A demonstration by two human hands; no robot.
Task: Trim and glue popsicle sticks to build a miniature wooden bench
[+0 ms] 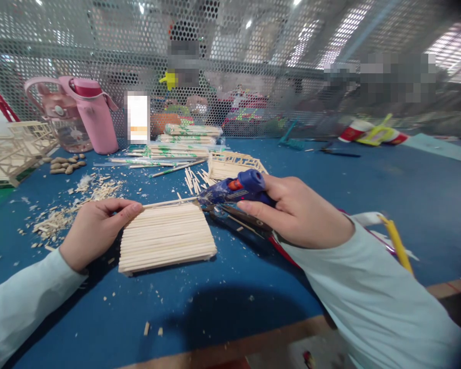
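A panel of pale wooden sticks [167,236], laid side by side, rests on the blue table in front of me. My left hand [100,225] pinches the left end of a thin wooden stick [169,203] along the panel's far edge. In my right hand [299,210] is a blue hot glue gun [238,188], its fingers wrapped round the handle. The gun's nozzle points left and meets the right end of that stick; whether glue is coming out cannot be made out. Dark-jawed pliers [249,221] with red handles lie below the gun, partly hidden by my right hand.
Wood scraps [61,218] litter the blue table [261,292] on the left. Behind stand a pink bottle [96,120], bagged stick bundles [184,148] and a small stick structure [234,165]. A larger stick model [21,154] sits far left. A perforated metal screen [111,56] closes the back.
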